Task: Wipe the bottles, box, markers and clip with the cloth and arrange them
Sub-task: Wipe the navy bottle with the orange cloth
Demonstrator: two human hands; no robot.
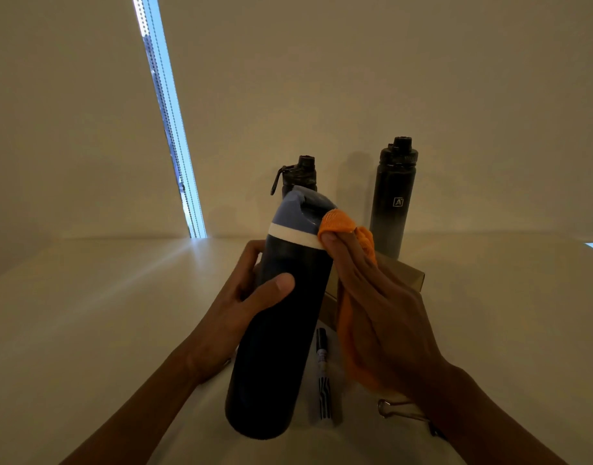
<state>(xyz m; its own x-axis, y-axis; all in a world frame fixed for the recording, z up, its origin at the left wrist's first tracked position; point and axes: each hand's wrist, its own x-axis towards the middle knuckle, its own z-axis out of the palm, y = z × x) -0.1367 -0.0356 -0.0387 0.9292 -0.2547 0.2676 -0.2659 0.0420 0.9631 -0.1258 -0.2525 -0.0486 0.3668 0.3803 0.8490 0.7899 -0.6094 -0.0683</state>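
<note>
My left hand (241, 303) grips a tall dark bottle (278, 347) with a blue lid and a white band, lifted and tilted over the table. My right hand (379, 307) holds an orange cloth (337, 223) and presses it against the bottle's lid edge. A marker (323, 374) lies on the table right of the bottle. A binder clip (394, 409) shows partly under my right wrist. A brown box (406, 271) lies behind my right hand. Two black bottles stand at the back, one (297, 177) behind the held bottle and one (392, 196) at the right.
The white table (104, 313) runs to a pale wall. A bright strip of window with a bead chain (167, 119) rises at the back left.
</note>
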